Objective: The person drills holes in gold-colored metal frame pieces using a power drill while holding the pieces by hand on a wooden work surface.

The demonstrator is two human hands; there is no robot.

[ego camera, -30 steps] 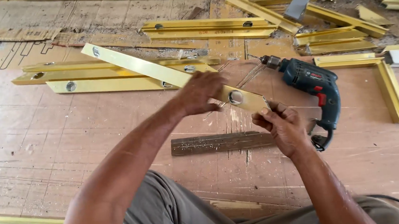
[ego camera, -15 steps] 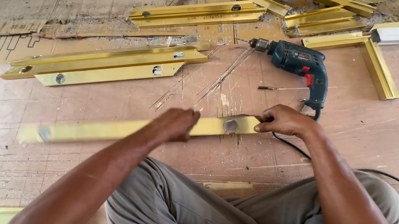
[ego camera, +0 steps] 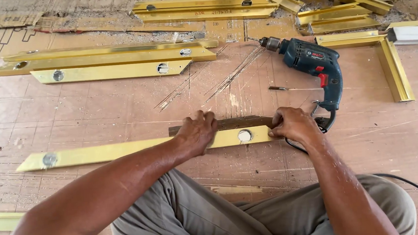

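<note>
Two hands pin one gold metal strip (ego camera: 123, 149) flat on the plywood floor (ego camera: 96, 110), just in front of the person's crossed legs in grey trousers (ego camera: 216, 215). Around it: blue corded drill (ego camera: 313, 66) lies just beyond the right hand (ego camera: 293, 125), chuck pointing left, its black cable (ego camera: 410, 187) curling past the right knee; a loose drill bit (ego camera: 278, 88) sits left of the drill handle. Further back, 3 similar gold strips (ego camera: 107, 61) lie stacked side by side, parallel to the held one, w/ round holes showing. More gold offcuts (ego camera: 339, 17) are piled top right, an L-shaped gold frame corner (ego camera: 394, 65) at right, another pair of long strips (ego camera: 206, 8) at top centre, plus flattened cardboard (ego camera: 40, 21) top left. Sawdust and scratch marks (ego camera: 230, 76) fan across the floor between drill and strips. A dark wood batten (ego camera: 234, 123) lies touching the far edge of the held strip, partly hidden by both hands. Strip's long axis runs left-right across the view, slightly tilted, left end nearer the person; that left end is mitre-cut to a point. Surface is shiny yellow-gold, flat face up, w/ one round silver plug near the left end (ego camera: 50, 159) and another (ego camera: 244, 135) between the hands. Left hand (ego camera: 198, 132) presses palm-down on the strip's middle, fingers curled over the far edge; right hand's grip is closed over the strip's right end.
</note>
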